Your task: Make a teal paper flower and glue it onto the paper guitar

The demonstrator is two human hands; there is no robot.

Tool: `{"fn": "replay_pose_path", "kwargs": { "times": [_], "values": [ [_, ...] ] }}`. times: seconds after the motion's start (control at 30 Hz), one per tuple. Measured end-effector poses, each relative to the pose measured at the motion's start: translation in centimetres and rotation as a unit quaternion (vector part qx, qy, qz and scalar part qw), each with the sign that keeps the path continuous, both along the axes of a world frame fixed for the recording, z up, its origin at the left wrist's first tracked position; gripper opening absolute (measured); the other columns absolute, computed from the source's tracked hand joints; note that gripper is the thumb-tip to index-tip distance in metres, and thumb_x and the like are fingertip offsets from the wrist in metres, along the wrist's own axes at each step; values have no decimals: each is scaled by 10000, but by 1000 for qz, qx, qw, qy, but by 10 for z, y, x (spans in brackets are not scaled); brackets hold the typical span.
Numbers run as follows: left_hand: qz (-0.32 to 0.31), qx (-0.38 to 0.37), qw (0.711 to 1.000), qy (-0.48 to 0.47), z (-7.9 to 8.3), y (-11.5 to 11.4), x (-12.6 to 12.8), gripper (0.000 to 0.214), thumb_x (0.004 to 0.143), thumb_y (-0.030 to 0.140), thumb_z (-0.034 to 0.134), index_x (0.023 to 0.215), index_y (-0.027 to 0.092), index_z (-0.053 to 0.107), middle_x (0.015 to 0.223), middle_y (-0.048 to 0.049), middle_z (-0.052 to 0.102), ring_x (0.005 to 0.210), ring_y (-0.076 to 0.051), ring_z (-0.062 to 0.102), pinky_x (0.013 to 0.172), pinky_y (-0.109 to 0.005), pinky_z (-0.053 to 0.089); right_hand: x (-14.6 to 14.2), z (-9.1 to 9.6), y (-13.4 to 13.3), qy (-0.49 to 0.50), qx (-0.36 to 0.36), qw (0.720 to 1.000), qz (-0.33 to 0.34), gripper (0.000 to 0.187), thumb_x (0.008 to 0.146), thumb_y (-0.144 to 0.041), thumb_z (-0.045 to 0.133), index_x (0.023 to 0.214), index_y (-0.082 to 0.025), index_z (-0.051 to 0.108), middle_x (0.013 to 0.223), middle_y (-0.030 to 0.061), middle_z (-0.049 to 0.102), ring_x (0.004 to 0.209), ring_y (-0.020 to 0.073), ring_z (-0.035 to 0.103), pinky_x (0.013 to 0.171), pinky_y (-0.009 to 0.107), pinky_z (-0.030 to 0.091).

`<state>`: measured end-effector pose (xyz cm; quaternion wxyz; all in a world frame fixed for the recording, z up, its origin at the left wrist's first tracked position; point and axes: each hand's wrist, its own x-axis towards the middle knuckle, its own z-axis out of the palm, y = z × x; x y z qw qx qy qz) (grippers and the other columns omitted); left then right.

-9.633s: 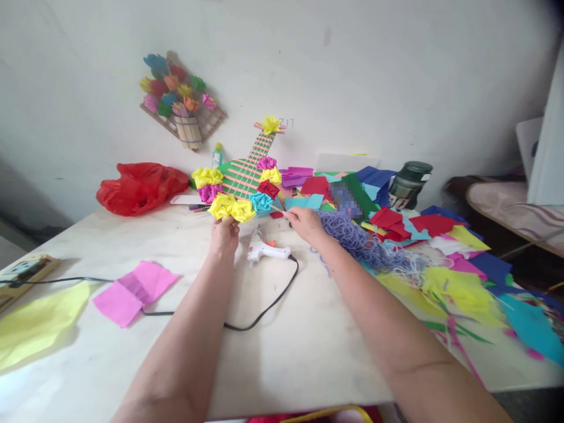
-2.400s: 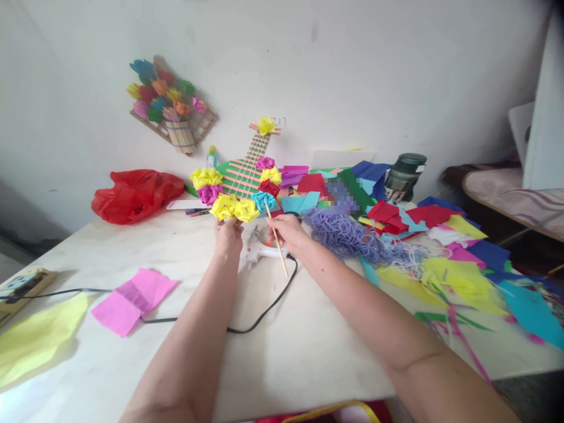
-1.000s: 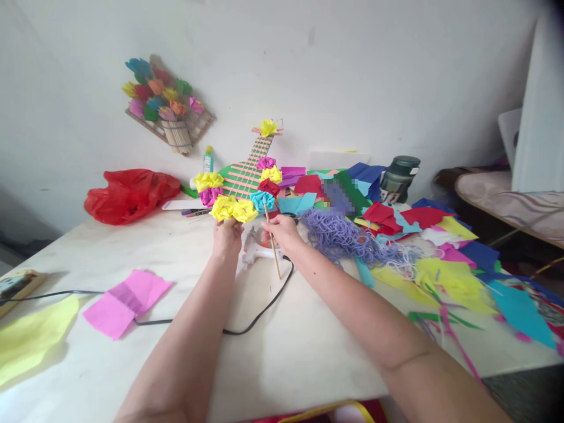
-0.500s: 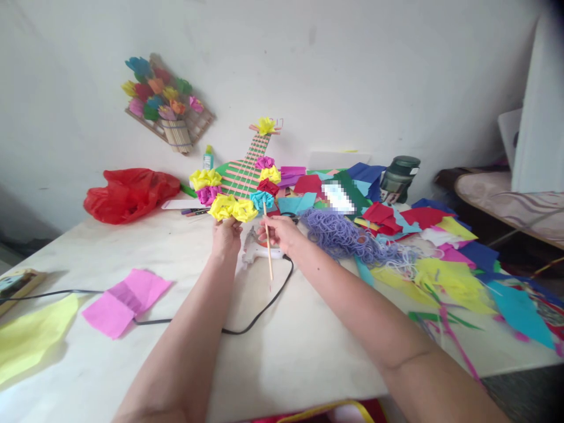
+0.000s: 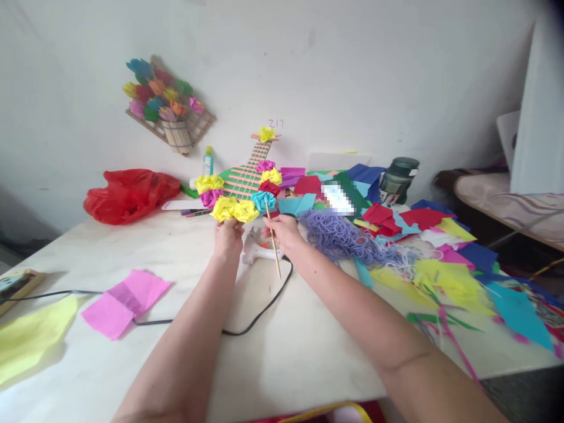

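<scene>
My left hand (image 5: 228, 234) grips the lower edge of a guitar-shaped craft (image 5: 245, 178) made of green paper and wooden sticks, ringed with crepe-paper flowers. It holds the craft tilted up off the table. My right hand (image 5: 285, 231) pinches a thin wooden stick (image 5: 272, 243) whose upper tip touches the light-blue flower (image 5: 263, 200) on the craft's edge. A white glue gun (image 5: 259, 251) lies on the table just under both hands, partly hidden by them.
The glue gun's black cord (image 5: 247, 320) runs left across the white table (image 5: 282, 352). Pink paper (image 5: 126, 295) and yellow paper (image 5: 35, 332) lie left. Purple yarn (image 5: 341, 237), coloured paper scraps (image 5: 440, 247), a dark jar (image 5: 399, 179), a red bag (image 5: 130, 192) and a glue bottle (image 5: 208, 161) crowd the back.
My right hand turned the stick from lying near the scraps to standing against the blue flower, then shifted its angle slightly. The craft tipped a little lower. My left hand kept its grip.
</scene>
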<state>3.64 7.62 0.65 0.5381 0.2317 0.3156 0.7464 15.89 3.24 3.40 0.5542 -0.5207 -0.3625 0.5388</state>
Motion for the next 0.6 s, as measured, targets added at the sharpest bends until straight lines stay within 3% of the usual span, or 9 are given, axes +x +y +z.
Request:
{"fn": "replay_pose_path", "kwargs": {
  "times": [0.3,0.6],
  "values": [
    [-8,-9,1000,-2,1,0,-2,344,501,3,547,797,178,527,669,58,575,386,-13,375,394,-154,273,-2,-6,2,-33,33,999,-3,255,822,-130,563,589,-179,472,421,-68,514,355,75,509,413,182,399],
    [14,-19,1000,-20,3,0,-8,405,498,-9,530,846,197,519,671,63,586,387,-20,390,399,-155,247,-2,2,-6,-25,-9,997,78,256,884,-178,502,629,-152,500,438,-18,566,326,69,514,294,144,239]
  ]
}}
